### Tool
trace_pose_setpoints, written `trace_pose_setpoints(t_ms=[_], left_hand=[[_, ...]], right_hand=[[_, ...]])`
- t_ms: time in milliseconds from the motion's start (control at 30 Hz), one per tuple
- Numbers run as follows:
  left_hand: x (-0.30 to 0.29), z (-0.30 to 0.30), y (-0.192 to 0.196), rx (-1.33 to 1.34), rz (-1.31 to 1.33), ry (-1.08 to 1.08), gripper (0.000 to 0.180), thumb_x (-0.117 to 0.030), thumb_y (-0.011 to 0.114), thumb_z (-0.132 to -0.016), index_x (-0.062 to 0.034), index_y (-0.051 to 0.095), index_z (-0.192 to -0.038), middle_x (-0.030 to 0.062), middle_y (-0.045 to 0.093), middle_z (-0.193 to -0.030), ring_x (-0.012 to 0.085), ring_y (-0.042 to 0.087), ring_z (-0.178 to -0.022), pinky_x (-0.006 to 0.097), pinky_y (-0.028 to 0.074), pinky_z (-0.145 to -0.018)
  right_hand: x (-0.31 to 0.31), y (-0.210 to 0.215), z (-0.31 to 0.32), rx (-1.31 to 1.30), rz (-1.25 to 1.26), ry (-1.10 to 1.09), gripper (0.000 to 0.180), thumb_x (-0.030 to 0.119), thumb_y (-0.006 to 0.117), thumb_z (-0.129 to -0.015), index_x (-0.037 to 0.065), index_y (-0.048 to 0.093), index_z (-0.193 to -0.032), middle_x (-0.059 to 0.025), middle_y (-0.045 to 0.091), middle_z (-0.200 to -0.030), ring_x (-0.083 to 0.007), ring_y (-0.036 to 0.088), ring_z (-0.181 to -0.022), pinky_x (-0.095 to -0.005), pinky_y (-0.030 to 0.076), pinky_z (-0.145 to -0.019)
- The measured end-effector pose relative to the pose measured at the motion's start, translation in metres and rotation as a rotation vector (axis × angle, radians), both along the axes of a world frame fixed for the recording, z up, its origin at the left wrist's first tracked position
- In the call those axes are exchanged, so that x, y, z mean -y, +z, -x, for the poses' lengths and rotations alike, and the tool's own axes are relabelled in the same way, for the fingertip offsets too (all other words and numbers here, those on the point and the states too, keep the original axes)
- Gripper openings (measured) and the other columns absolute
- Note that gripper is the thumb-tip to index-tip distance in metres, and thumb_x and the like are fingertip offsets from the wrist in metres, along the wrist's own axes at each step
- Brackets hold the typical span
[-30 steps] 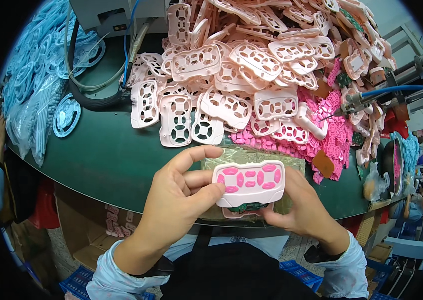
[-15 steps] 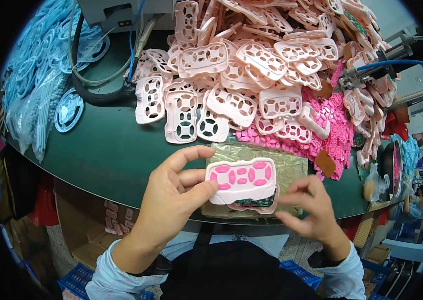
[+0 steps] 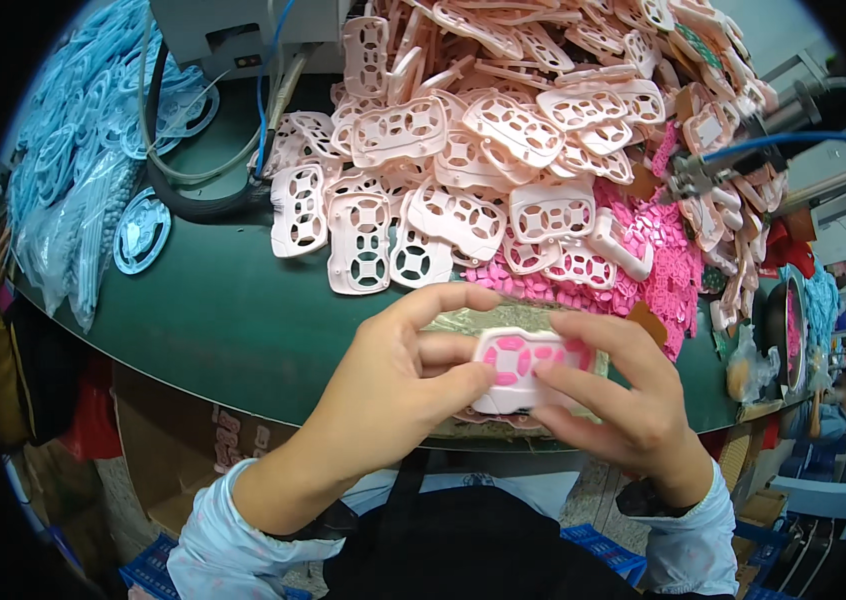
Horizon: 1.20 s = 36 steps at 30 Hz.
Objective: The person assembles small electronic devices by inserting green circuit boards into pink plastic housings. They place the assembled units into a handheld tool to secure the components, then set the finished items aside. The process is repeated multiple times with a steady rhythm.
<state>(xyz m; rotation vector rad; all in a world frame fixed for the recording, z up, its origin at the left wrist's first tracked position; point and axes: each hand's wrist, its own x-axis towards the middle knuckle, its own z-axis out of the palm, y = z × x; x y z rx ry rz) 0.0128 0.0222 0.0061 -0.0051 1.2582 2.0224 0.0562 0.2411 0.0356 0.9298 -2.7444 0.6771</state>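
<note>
Head view: both hands meet at about 6 o'clock of the frame, just above the near edge of the green table [image 3: 213, 310]. Left hand [image 3: 393, 375] pinches the pale pink shell [image 3: 518, 372] from its 9 o'clock end, thumb on the front face, index arched over the top edge. Right hand [image 3: 613, 400] closes on the 3 o'clock end, fingers pressed flat across the face, covering roughly a third of it. Shell shows bright pink buttons through its cut-outs; it sits held over a greenish pad [image 3: 488, 320], whether touching it I cannot tell. Judgement: light, thin moulded plastic, stiff but likely to flex or snap at the narrow webs between cut-outs; smooth, so a bit slippery. Best grip is on the solid end rims, not across the openings. Soft pink inserts probably pop out if squeezed hard. At 12 o'clock, well apart, a big heap of empty pink shells [image 3: 503, 150]; loose pink button mats [image 3: 643, 270] at 2 o'clock; blue round parts in bags [image 3: 83, 190] at 10 o'clock.
</note>
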Motion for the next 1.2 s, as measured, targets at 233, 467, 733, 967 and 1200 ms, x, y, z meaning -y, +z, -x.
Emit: trace_pose_setpoints(t_ms=[233, 467, 733, 967, 1200], left_hand=[[0.000, 0.003, -0.009, 0.000, -0.081, -0.203, 0.048, -0.008, 0.058, -0.093, -0.0025, 0.036, -0.136, 0.0100, 0.063, -0.105, 0.0122, 0.062, -0.094, 0.025, 0.051, -0.079], [0.017, 0.013, -0.017, -0.781, 0.440, -0.214, 0.049, -0.017, 0.063, -0.090, 0.0006, 0.045, -0.132, 0.0130, 0.064, -0.110, 0.0219, 0.061, -0.095, 0.034, 0.047, -0.087], [0.024, -0.019, -0.038, -1.124, 0.631, -0.175, 0.083, -0.008, 0.082, -0.060, -0.0031, 0.045, -0.134, 0.0148, 0.047, -0.133, 0.0362, 0.044, -0.115, 0.044, 0.037, -0.099], [0.014, -0.021, -0.049, -1.145, 0.646, -0.101, 0.072, -0.011, 0.083, -0.060, -0.0021, 0.052, -0.125, 0.0183, 0.043, -0.134, 0.0377, 0.044, -0.115, 0.045, 0.038, -0.098], [0.012, -0.022, -0.051, -1.131, 0.654, -0.080, 0.067, -0.010, 0.082, -0.061, -0.0023, 0.054, -0.122, 0.0181, 0.045, -0.131, 0.0379, 0.044, -0.115, 0.044, 0.039, -0.097]], right_hand=[[-0.002, -0.022, -0.022, -0.029, 0.083, -0.104, 0.043, 0.008, 0.081, -0.060, 0.006, 0.068, -0.101, -0.0215, 0.061, -0.112, -0.0346, 0.065, -0.096, -0.0379, 0.056, -0.078], [-0.004, -0.040, -0.032, 0.041, 0.156, -0.138, 0.042, 0.008, 0.080, -0.060, 0.007, 0.068, -0.100, -0.0211, 0.062, -0.111, -0.0355, 0.065, -0.098, -0.0384, 0.056, -0.079], [0.006, -0.043, -0.027, 0.091, 0.023, -0.077, 0.038, 0.010, 0.079, -0.062, 0.007, 0.068, -0.098, -0.0182, 0.061, -0.113, -0.0344, 0.064, -0.100, -0.0385, 0.055, -0.081], [0.010, -0.041, -0.025, 0.111, -0.030, -0.093, 0.037, 0.011, 0.079, -0.063, 0.008, 0.068, -0.099, -0.0187, 0.061, -0.113, -0.0340, 0.064, -0.099, -0.0382, 0.055, -0.081], [0.021, -0.033, -0.030, 0.154, -0.105, -0.149, 0.039, 0.009, 0.077, -0.064, 0.009, 0.068, -0.102, -0.0191, 0.059, -0.115, -0.0347, 0.062, -0.100, -0.0382, 0.054, -0.080]])
